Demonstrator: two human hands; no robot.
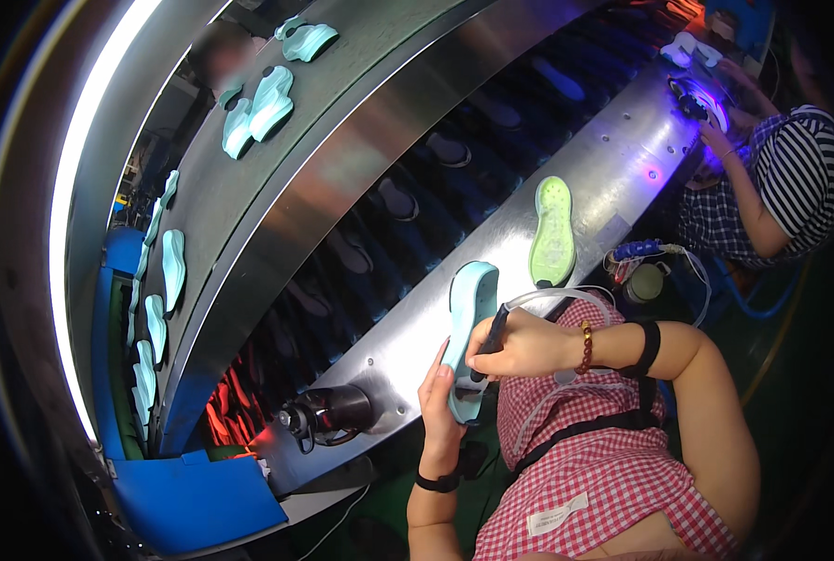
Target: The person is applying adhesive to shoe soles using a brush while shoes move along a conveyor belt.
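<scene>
My left hand (434, 402) is closed around the lower left side of a light blue shoe sole (474, 292), which it holds tilted upright over the metal table's near edge. In my right hand (534, 343) is a slim black pen-like tool (497, 329), gripped like a pencil, with a thin clear hose (532, 296) looping off its top. The tool's lower end points into the hollow of the sole near its bottom end; the exact contact is hidden. Just beyond my right hand, a pale green shoe sole (553, 229) lies on the table.
A dark bottle (337, 415) lies on the near left of the metal table (417, 332). Behind it, a conveyor (333, 103) carries several light blue soles (271, 103). Dark racks below hold more soles. At right, a co-worker (763, 178) handles a shoe under purple light, near a jar (645, 282).
</scene>
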